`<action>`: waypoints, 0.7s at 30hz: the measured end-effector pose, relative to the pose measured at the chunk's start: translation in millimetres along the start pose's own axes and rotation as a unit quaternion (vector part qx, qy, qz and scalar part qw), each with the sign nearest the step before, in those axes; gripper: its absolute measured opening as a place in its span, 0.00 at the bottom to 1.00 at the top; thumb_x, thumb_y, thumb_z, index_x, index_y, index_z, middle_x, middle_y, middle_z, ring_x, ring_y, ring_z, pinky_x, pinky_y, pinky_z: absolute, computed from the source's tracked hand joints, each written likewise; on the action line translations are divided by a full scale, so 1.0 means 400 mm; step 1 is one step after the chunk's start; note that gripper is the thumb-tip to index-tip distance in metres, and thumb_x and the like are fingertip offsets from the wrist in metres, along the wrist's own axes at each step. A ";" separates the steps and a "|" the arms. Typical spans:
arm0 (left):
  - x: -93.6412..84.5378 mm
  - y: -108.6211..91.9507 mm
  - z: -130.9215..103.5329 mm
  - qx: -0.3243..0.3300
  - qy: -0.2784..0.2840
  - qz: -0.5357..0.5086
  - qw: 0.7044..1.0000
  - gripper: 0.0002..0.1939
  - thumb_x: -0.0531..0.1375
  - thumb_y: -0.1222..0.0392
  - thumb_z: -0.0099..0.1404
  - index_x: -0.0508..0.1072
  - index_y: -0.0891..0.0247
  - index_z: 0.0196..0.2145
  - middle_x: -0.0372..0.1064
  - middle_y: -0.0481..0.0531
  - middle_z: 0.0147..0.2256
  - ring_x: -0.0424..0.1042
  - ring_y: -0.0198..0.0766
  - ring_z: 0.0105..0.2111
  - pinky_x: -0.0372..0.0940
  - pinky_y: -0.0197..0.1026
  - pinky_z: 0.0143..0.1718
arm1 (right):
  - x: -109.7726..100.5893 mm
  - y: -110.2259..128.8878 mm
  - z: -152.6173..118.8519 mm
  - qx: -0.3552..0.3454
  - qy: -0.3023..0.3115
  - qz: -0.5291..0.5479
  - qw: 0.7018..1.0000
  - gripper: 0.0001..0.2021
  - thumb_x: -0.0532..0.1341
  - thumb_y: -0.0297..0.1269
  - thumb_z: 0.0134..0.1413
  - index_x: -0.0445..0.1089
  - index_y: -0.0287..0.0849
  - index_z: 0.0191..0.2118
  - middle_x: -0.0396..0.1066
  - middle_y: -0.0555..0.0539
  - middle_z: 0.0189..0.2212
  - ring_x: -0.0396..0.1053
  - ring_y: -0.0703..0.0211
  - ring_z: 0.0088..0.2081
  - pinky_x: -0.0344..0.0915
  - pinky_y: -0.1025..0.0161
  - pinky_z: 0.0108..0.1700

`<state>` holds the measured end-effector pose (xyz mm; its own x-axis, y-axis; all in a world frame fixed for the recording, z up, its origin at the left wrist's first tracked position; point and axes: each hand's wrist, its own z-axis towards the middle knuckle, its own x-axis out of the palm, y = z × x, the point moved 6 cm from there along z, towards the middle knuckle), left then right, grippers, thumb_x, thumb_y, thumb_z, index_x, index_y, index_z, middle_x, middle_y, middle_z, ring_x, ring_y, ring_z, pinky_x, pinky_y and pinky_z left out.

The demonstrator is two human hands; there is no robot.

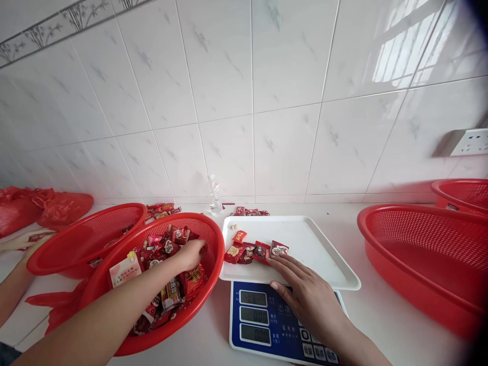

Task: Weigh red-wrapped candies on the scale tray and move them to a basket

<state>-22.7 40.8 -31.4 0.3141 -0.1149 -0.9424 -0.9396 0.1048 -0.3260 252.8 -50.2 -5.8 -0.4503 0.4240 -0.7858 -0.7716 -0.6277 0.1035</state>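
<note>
My left hand (192, 254) reaches into a red basket (218, 254) of wrapped snacks, at its right side. The fingers curl downward, and their tips are hidden. My right hand (305, 287) lies over the front edge of a white tray (320, 249), fingers stretched out, fingertips by a dark red packet (279, 247). Several more red packets (247, 252) lie in a row at the tray's left, with a small red one (239, 236) behind them. The tray rests on a blue scale (280, 323) with three displays and a keypad.
Another red basket (87, 229) stands at the left, near a person's hands (34, 244) and red bags (63, 206). Large red baskets (415, 274) stand at the right. A clear bottle (214, 195) and more packets (250, 211) are near the tiled wall.
</note>
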 end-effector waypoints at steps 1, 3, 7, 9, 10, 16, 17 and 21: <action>-0.025 -0.011 0.002 -0.001 -0.023 -0.011 1.000 0.09 0.52 0.69 0.59 0.71 0.64 0.34 0.74 0.54 0.35 0.72 0.42 0.36 0.64 0.39 0.37 | -0.001 0.001 0.000 -0.002 -0.001 -0.001 1.000 0.19 0.50 0.43 0.62 0.67 0.43 0.53 0.72 0.44 0.49 0.68 0.49 0.52 0.72 0.50 0.46; -0.084 -0.043 0.001 0.004 -0.082 -0.050 0.995 0.10 0.52 0.66 0.61 0.71 0.62 0.38 0.73 0.53 0.38 0.72 0.41 0.39 0.64 0.40 0.40 | -0.003 0.004 0.001 -0.006 -0.002 -0.007 1.000 0.19 0.50 0.43 0.63 0.67 0.42 0.53 0.72 0.44 0.49 0.68 0.49 0.52 0.72 0.51 0.46; -0.176 -0.144 -0.014 0.057 -0.171 -0.146 0.973 0.09 0.54 0.65 0.61 0.71 0.60 0.39 0.73 0.51 0.41 0.72 0.40 0.39 0.66 0.41 0.41 | -0.005 0.006 0.002 -0.004 -0.002 -0.014 1.000 0.18 0.50 0.42 0.63 0.67 0.42 0.53 0.72 0.44 0.49 0.69 0.49 0.51 0.72 0.52 0.46; -0.181 -0.200 -0.017 0.092 -0.169 -0.173 0.966 0.09 0.55 0.66 0.61 0.71 0.60 0.39 0.73 0.51 0.41 0.72 0.39 0.40 0.66 0.41 0.42 | -0.004 0.004 0.002 -0.001 -0.002 -0.008 1.000 0.18 0.51 0.42 0.62 0.67 0.42 0.53 0.72 0.44 0.49 0.69 0.49 0.51 0.72 0.52 0.46; -0.172 -0.223 -0.015 0.106 -0.152 -0.186 0.965 0.10 0.56 0.65 0.60 0.71 0.61 0.40 0.73 0.52 0.41 0.72 0.39 0.40 0.66 0.41 0.42 | -0.003 0.003 0.002 0.000 -0.002 -0.004 1.000 0.17 0.51 0.42 0.62 0.67 0.43 0.53 0.72 0.44 0.49 0.68 0.50 0.51 0.72 0.52 0.46; -0.073 -0.295 0.019 0.168 -0.046 -0.158 0.972 0.24 0.59 0.58 0.61 0.62 0.62 0.54 0.63 0.58 0.54 0.65 0.44 0.52 0.61 0.44 0.52 | -0.002 0.000 0.002 0.009 0.007 0.011 1.000 0.18 0.51 0.43 0.62 0.67 0.44 0.53 0.72 0.44 0.49 0.68 0.50 0.51 0.71 0.52 0.47; -0.066 -0.295 0.027 0.169 -0.054 -0.116 0.977 0.22 0.56 0.57 0.63 0.62 0.63 0.54 0.60 0.60 0.57 0.61 0.46 0.56 0.58 0.47 0.55 | -0.002 0.000 0.002 0.010 0.010 0.011 1.000 0.18 0.51 0.43 0.62 0.67 0.44 0.53 0.72 0.44 0.49 0.68 0.50 0.52 0.71 0.52 0.47; -0.038 -0.292 0.056 0.127 -0.024 0.041 0.991 0.20 0.49 0.51 0.68 0.65 0.66 0.51 0.61 0.65 0.56 0.56 0.55 0.58 0.52 0.57 0.56 | -0.005 -0.001 0.002 0.018 0.009 0.019 1.000 0.17 0.52 0.42 0.61 0.66 0.47 0.54 0.71 0.45 0.50 0.67 0.49 0.53 0.71 0.51 0.48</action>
<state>85.3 52.6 19.4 0.2493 -0.0490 -0.9672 -0.8995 0.3583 -0.2500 253.6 -50.2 -3.9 -0.4725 0.3879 -0.7914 -0.7691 -0.6200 0.1553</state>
